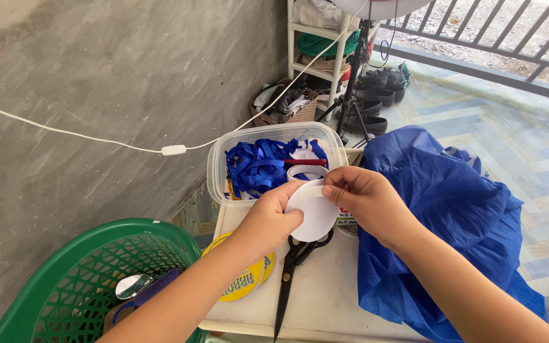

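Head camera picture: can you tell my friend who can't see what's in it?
Two bare hands, the left hand and the right hand, hold a white paper circle over a white table. Black scissors lie beneath, a clear tub of blue ribbons sits behind, with blue plastic sheeting to the right and a green basket to the left.

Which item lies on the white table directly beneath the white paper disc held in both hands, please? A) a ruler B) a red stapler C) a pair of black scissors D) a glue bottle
C: the black scissors lie on the white table just below the white paper disc, which the left hand and right hand hold together.
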